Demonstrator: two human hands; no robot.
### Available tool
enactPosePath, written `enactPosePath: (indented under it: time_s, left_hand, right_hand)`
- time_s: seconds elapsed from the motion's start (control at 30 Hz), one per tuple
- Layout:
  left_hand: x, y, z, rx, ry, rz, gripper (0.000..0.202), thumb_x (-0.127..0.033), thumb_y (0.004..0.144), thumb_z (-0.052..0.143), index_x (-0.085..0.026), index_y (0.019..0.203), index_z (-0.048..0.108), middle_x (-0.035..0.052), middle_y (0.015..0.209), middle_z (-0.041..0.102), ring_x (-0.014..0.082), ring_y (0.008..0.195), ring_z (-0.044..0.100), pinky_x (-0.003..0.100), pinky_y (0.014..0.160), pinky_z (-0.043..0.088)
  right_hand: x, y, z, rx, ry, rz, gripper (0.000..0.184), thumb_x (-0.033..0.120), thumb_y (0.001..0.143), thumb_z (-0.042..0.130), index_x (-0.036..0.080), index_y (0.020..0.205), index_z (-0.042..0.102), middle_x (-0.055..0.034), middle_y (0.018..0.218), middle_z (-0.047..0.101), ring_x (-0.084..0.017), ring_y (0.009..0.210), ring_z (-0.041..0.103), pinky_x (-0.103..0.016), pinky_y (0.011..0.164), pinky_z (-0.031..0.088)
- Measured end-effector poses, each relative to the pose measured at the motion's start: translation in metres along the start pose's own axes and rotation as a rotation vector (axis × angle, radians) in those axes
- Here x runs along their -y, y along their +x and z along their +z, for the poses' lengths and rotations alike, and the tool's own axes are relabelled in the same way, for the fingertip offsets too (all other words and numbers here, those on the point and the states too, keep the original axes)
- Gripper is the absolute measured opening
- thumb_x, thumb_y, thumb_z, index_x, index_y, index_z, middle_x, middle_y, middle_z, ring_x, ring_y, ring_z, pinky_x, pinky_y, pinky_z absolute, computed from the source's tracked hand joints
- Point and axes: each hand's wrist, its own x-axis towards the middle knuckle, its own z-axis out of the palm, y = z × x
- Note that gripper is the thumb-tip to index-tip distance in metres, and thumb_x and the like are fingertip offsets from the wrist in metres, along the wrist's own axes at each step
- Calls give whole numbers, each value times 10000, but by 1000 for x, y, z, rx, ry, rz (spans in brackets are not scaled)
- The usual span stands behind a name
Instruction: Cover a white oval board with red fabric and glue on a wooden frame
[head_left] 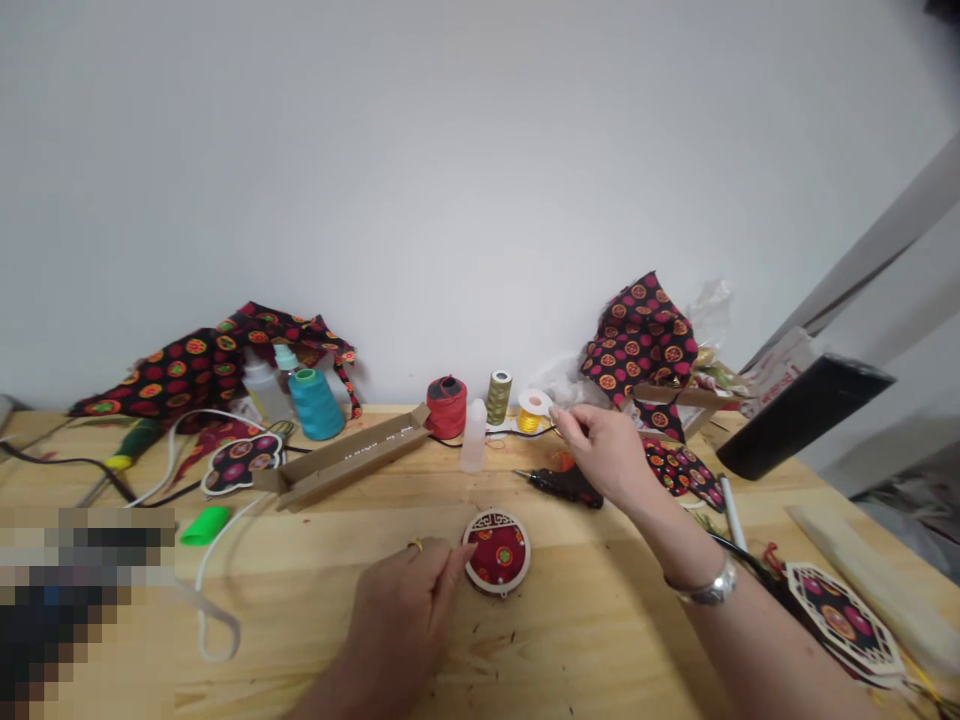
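A round wooden-framed ornament (pixel 498 553) with dark red patterned fabric and a fretwork top lies flat on the table. My left hand (pixel 401 610), wearing a ring, rests at its left side, thumb over the rim and the other fingers curled. My right hand (pixel 600 445), with a silver bracelet on the wrist, is pinched at the right edge of a white-topped spool of yellow thread (pixel 529 420). What lies between those fingertips, if anything, is hidden. Just below this hand is a black pointed tool (pixel 562 487). A small translucent bottle (pixel 472 437) stands left of the spool.
Red (pixel 447 408), olive (pixel 499 398) and teal (pixel 318 405) thread spools stand along the back. An open cardboard box (pixel 356 460) lies left of centre. Patterned cloth (pixel 641 335) is heaped at back right, near a black cylinder (pixel 802 415). An octagonal ornament (pixel 844 615) lies front right.
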Motion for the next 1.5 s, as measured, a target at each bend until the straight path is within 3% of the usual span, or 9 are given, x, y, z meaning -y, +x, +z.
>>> enactPosePath:
  time_s: [0.13, 0.27, 0.37, 0.53, 0.7, 0.8, 0.97, 1.13, 1.5]
  left_hand:
    - [3, -2, 3, -19, -113, 16, 313, -280, 922, 377, -230, 690, 580, -7, 603, 676, 154, 558, 646, 244, 534, 452]
    - [6, -4, 8, -97, -223, 108, 229, -231, 904, 404, -214, 1066, 565, 33, 923, 754, 167, 752, 710, 243, 669, 529]
    - [9, -6, 11, -134, -228, 160, 227, -214, 898, 421, -202, 1088, 544, 45, 942, 755, 170, 749, 717, 239, 667, 542]
    - [10, -5, 11, -145, -215, 201, 234, -187, 904, 421, -208, 1119, 510, 34, 947, 755, 158, 769, 716, 227, 674, 542]
    - [10, -4, 12, -252, -180, 276, 225, -239, 923, 386, -200, 1103, 515, 36, 843, 764, 169, 633, 714, 239, 556, 540]
    - [10, -5, 14, -244, -178, 274, 214, -247, 920, 400, -201, 1091, 520, 37, 811, 761, 170, 600, 705, 247, 540, 537]
    - [9, -6, 15, -216, -193, 283, 207, -230, 918, 407, -200, 1097, 506, 28, 777, 756, 169, 581, 698, 248, 526, 529]
    - [8, -5, 13, -196, -185, 267, 203, -217, 911, 416, -208, 1095, 502, 28, 812, 758, 169, 601, 701, 255, 545, 531]
    - [8, -6, 12, -159, -243, 215, 195, -220, 906, 428, -205, 1064, 542, 30, 780, 740, 164, 621, 693, 241, 575, 533]
  right_hand:
    - [3, 28, 4, -23, 51, -100, 131, 251, 841, 515, 173, 869, 617, -21, 738, 635, -145, 656, 562, -241, 607, 409]
    - [11, 54, 15, 30, 42, -210, 390, 175, 788, 587, 180, 1176, 553, -78, 1069, 630, -192, 931, 568, -318, 834, 436]
    - [19, 68, 25, 99, -6, -264, 456, 187, 780, 612, 197, 1231, 542, -97, 1132, 613, -241, 1023, 529, -367, 886, 415]
    - [27, 83, 41, 186, -68, -289, 490, 238, 788, 623, 213, 1268, 526, -122, 1128, 611, -283, 1012, 524, -387, 839, 425]
    - [28, 89, 50, 240, -77, -297, 362, 218, 811, 593, 192, 1172, 603, -110, 1013, 639, -236, 953, 565, -307, 799, 427]
    - [26, 89, 53, 220, -57, -288, 312, 189, 819, 571, 175, 1127, 619, -98, 995, 636, -208, 929, 577, -277, 789, 423]
    - [24, 92, 51, 120, 1, -266, 305, 170, 818, 551, 167, 1118, 610, -91, 974, 623, -196, 913, 576, -281, 797, 424]
    - [27, 95, 35, -64, 76, -247, 302, 140, 828, 494, 157, 1112, 598, -97, 989, 610, -201, 922, 568, -310, 827, 429]
    - [40, 82, -48, -576, 210, -304, 289, 155, 834, 514, 172, 1122, 541, -85, 1036, 586, -196, 951, 548, -364, 841, 447]
